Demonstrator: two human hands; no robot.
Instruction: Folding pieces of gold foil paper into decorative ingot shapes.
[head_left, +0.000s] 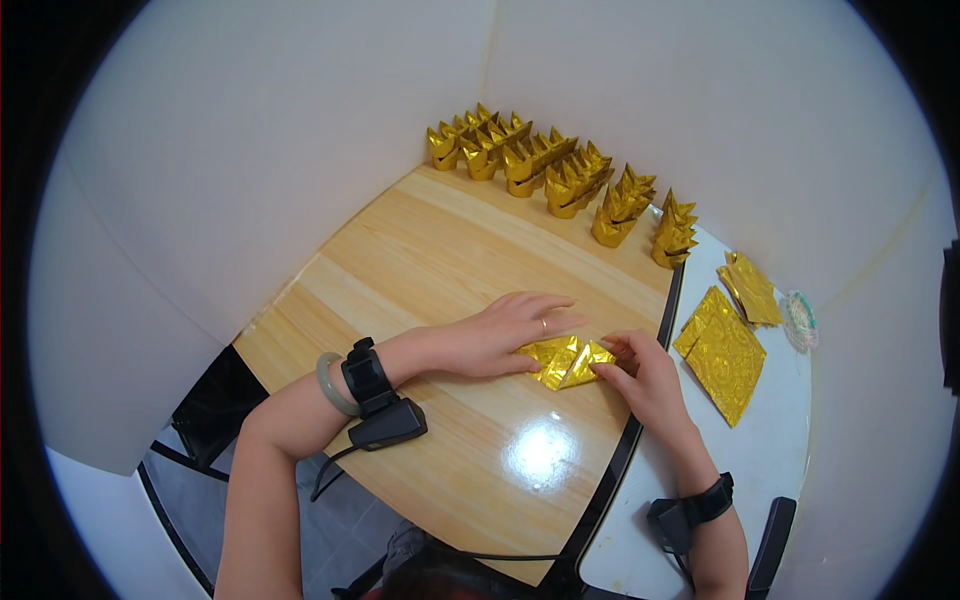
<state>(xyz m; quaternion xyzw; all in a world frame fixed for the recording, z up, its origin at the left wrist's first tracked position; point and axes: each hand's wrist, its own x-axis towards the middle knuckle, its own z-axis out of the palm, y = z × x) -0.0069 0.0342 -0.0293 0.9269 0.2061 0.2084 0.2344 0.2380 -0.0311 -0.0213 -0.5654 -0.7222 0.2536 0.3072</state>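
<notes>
A partly folded sheet of gold foil paper (556, 362) lies on the wooden tabletop, with creased, pointed flaps meeting near its middle. My left hand (500, 335) rests at its left end, palm down and fingers stretched out, the thumb touching the near left edge. A ring sits on one of its fingers. At the other end, my right hand (645, 378) pinches the paper's right corner between thumb and fingers. The fingertips partly hide that corner.
Rows of folded gold foil pieces (568, 182) with pointed tips stand along the back wall. Flat gold foil sheets (724, 355), a smaller gold stack (752, 288) and a pale round coil (800, 320) lie on the white surface at right. Each wrist wears a cabled black device (388, 424).
</notes>
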